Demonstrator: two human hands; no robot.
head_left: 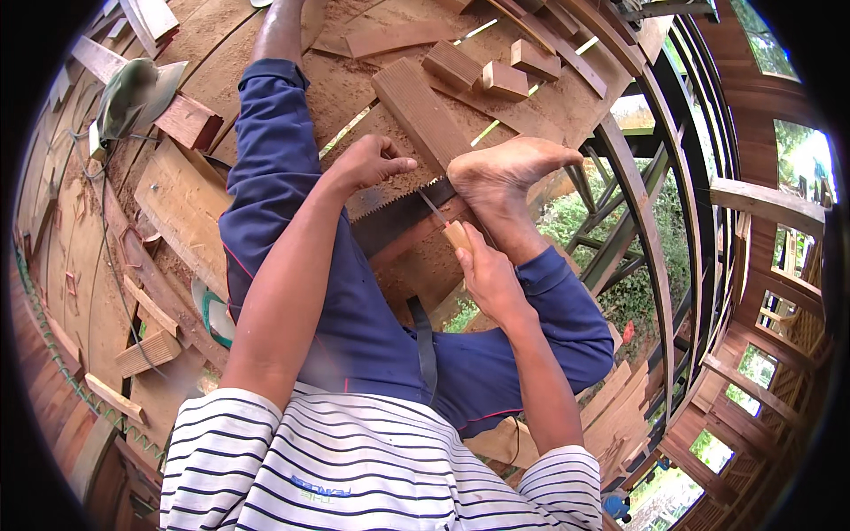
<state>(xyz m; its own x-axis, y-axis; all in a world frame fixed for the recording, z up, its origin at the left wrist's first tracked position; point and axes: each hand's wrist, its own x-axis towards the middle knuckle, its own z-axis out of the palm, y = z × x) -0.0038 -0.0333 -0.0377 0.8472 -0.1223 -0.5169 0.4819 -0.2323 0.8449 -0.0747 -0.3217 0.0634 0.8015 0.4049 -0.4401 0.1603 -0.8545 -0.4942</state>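
My right hand [494,281] is closed around the light wooden handle of a thin metal file [434,209]. The file's rod reaches up and left to the toothed edge of a dark saw blade [394,217]. The blade lies between my legs, teeth toward the far side, along a reddish wood piece [403,250]. My left hand [367,166] hovers just beyond the teeth, loosely closed, thumb side toward the file; I see nothing in it. My bare right foot [505,173] is at the blade's right end, next to a thick wooden beam [421,111].
Small wood blocks [506,80] and sawdust lie on the gapped plank floor ahead. A cap [131,96] rests on timber at the left, near a cable. A green hose [62,354] runs along the far left. On the right, an open edge with dark metal framing [620,234] drops toward greenery.
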